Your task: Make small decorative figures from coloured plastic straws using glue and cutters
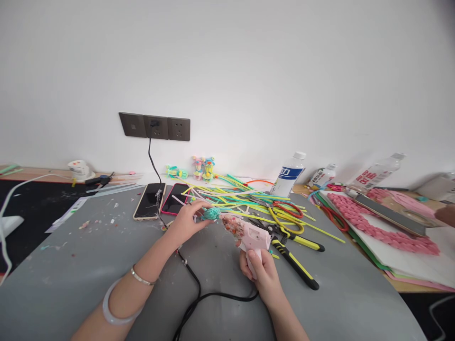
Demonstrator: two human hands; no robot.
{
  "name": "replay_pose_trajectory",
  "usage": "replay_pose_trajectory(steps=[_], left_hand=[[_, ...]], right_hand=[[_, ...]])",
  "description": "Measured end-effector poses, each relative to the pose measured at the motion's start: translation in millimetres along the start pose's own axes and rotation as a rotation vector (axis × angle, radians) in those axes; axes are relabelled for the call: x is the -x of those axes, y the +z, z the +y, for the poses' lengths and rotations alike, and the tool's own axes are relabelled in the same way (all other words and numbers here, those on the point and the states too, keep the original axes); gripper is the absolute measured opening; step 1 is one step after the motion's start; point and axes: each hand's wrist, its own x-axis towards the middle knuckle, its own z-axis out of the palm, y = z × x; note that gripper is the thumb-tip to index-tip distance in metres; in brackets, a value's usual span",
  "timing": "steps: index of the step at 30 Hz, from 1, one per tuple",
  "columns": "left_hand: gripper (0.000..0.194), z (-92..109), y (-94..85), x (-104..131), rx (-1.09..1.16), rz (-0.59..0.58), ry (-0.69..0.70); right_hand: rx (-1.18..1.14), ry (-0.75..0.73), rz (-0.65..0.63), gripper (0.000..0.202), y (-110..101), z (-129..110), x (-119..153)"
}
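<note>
My left hand pinches a small teal fuzzy piece, which looks like coiled pipe cleaner. In my right hand is a pale pink hot glue gun, its handle wrapped by my fingers. The gun's front is crusted with multicoloured bits, and its nozzle points left, close to or touching the teal piece; I cannot tell which. Behind both hands lies a pile of yellow, green, teal and white pipe cleaners. Black-and-yellow pliers rest just right of the glue gun.
Two phones lie left of the pile. Small pipe-cleaner figures stand by the wall. Red-handled scissors and a bottle are at the right. A black cable crosses the grey table. A pink braided piece lies on paper sheets.
</note>
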Motion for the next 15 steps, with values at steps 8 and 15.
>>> replay_pose_trajectory(steps=[8,15], left_hand=[[0.025,1.2,-0.8,-0.8,-0.003,0.001,-0.008],[0.024,3.1,-1.0,-0.4,0.001,0.007,-0.003]], right_hand=[[0.001,0.010,0.013,0.055,0.7,-1.0,-1.1],[0.002,-0.005,0.048,0.054,0.4,3.5,0.7]])
